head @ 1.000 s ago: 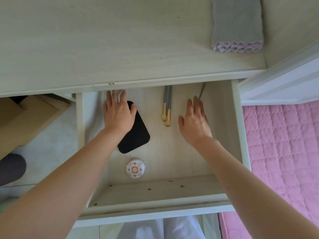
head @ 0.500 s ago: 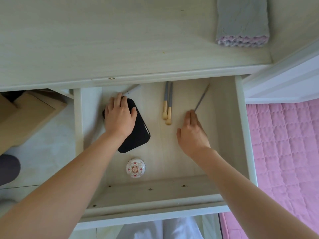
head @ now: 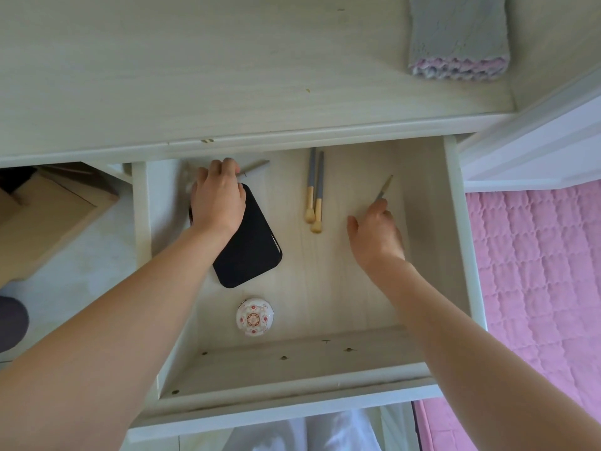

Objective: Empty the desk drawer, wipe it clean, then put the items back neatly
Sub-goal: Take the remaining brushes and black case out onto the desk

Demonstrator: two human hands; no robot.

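The pale wooden drawer (head: pixel 458 255) is pulled out below the desk top. My left hand (head: pixel 219 198) curls round a thin grey brush (head: pixel 257 167) at the drawer's back left, above a flat black case (head: pixel 250 255). My right hand (head: pixel 375 232) pinches the lower end of another thin grey-handled brush (head: pixel 385 187) near the right wall. Two brushes with tan heads (head: pixel 313 196) lie side by side in the middle. A small round white box with red flowers (head: pixel 254 316) sits near the front.
A folded grey cloth with a pink edge (head: pixel 458 37) lies on the desk top (head: pixel 195 76) at the back right. A pink quilted bed (head: pixel 536 271) is to the right, a brown box (head: pixel 42 216) to the left on the floor.
Both hands went from flat and reaching into the drawer to closing on brushes: the left curled round the back-left brush, the right pinched the right-hand brush and drew it forward.
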